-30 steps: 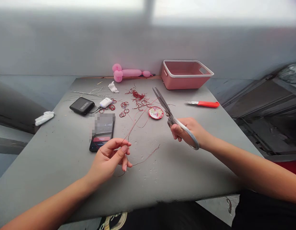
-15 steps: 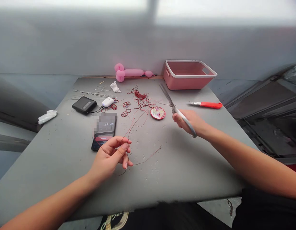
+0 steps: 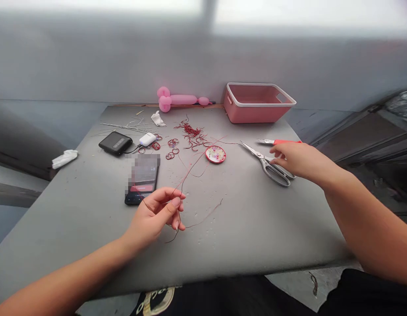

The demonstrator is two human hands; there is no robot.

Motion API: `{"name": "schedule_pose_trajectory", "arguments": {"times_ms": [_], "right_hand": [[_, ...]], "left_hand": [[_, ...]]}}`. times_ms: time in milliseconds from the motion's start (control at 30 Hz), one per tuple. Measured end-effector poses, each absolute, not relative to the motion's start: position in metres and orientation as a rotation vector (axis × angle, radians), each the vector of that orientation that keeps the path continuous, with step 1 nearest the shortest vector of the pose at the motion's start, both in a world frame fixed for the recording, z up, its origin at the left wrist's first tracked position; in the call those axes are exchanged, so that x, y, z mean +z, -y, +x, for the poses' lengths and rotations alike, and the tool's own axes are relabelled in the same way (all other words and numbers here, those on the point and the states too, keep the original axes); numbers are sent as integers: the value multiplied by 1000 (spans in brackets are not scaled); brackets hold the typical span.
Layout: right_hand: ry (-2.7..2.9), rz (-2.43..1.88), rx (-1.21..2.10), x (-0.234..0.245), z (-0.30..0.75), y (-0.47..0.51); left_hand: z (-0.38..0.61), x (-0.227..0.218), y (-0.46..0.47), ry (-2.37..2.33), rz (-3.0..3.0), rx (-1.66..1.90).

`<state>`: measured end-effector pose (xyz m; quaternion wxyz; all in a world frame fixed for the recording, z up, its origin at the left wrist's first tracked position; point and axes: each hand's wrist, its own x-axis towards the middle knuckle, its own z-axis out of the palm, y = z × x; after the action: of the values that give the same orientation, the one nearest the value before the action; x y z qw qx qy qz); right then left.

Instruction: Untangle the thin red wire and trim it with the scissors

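Head: red wire, grey table, wall

Grey table before pale, window-lit wall

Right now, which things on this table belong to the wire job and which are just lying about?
In use: thin red wire pinched in the left hand; grey-handled metal scissors under the right hand; small red wire rings.
Lying about: black smartphone, black power bank, pink plastic basket, pink balloon, red-handled utility knife, round floral dish.
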<state>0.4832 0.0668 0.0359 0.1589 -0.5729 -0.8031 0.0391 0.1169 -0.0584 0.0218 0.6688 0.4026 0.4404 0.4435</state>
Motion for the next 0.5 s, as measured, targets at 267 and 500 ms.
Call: {"name": "schedule_pose_trajectory", "arguments": {"times_ms": [267,500], "right_hand": [[2414,-202,-428,74,375,44],[2450,-267,-574,80,340,45]], "left_hand": [[126,38,67,-1024,1079,1018],[132,45,78,-956,1216,999]]}}
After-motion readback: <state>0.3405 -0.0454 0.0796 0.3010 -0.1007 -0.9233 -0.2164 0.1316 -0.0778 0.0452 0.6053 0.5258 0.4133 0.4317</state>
